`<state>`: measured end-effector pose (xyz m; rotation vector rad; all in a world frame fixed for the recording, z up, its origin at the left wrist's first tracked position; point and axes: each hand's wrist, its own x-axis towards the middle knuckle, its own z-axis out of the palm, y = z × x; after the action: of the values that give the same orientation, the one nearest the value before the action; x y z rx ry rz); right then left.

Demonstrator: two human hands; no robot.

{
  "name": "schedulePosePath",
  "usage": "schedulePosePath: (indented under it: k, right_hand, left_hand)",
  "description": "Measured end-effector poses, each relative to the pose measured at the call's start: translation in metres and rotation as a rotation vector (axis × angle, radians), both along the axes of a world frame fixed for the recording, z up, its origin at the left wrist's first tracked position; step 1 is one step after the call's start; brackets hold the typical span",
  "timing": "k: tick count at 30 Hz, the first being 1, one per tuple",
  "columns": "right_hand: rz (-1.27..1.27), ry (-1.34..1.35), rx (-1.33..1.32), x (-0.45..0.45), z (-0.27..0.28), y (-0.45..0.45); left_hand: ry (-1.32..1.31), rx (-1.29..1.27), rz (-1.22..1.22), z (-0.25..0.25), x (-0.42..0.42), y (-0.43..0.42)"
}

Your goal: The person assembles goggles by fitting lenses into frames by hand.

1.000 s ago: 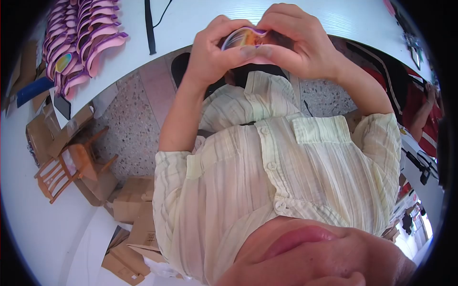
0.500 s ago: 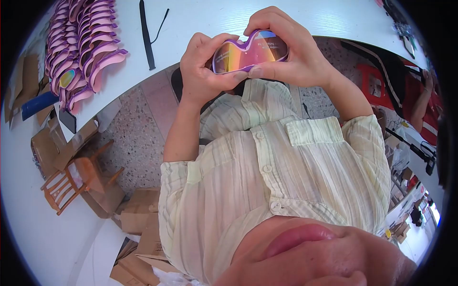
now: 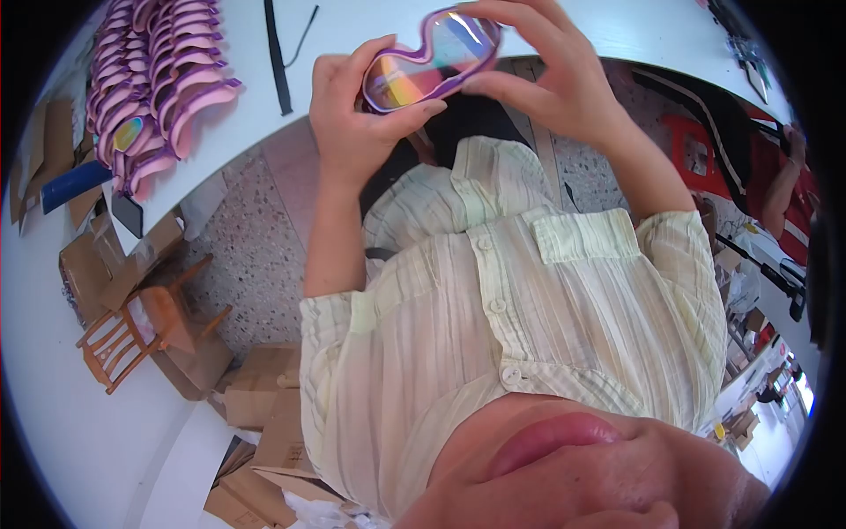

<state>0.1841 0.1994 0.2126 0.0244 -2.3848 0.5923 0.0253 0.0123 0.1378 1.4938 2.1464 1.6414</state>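
Observation:
A pair of goggles (image 3: 441,60) with a purple rim and a mirrored, rainbow-tinted lens is held tilted at the table's front edge, its right end higher in the picture. My left hand (image 3: 357,115) grips the left end, thumb along the lower rim and fingers over the upper side. Around the right end, my right hand (image 3: 560,75) has its index finger at the top and its thumb at the lower rim. A black strap (image 3: 278,66) lies on the white table left of my hands, with a thinner dark cord beside it.
Stacked pink-and-purple goggle frames (image 3: 167,79) cover the table's left end, near a dark phone-like object (image 3: 128,214). Cardboard boxes (image 3: 260,383) and a wooden chair (image 3: 132,335) stand at lower left. A red stool (image 3: 687,150) and another person's arm (image 3: 780,198) are at right.
The goggles have tilted, their right end rising, and shifted slightly left and up with both hands. Reflections on the lens changed. My right hand's thumb and index finger are farther apart.

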Motion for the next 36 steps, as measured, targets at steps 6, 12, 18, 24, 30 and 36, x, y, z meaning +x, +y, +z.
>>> schedulePosePath:
  k: [6, 12, 18, 24, 30, 36]
  right_hand:
    - [-0.081, -0.22, -0.841, 0.016, -0.045, -0.021]
    - [-0.139, -0.281, -0.762, -0.008, -0.034, -0.002]
    - [-0.147, -0.249, -0.358, -0.016, -0.019, 0.017]
    - [-0.078, -0.384, -0.067, -0.014, 0.009, 0.018]
    - [0.028, -0.277, 0.039, -0.012, 0.013, 0.024]
    - [0.359, 0.174, 0.494, -0.024, 0.001, 0.04]
  left_hand:
    - [0.374, 0.021, 0.291, -0.015, 0.043, 0.019]
    - [0.4, 0.06, 0.038, -0.033, 0.071, 0.035]
    - [0.427, 0.024, -0.011, -0.021, 0.048, 0.016]
    - [0.656, -0.087, 0.092, 0.058, -0.004, 0.036]
    - [0.374, -0.338, -0.171, 0.062, -0.022, 0.04]
    - [0.138, -0.358, -0.195, 0.055, -0.02, 0.036]
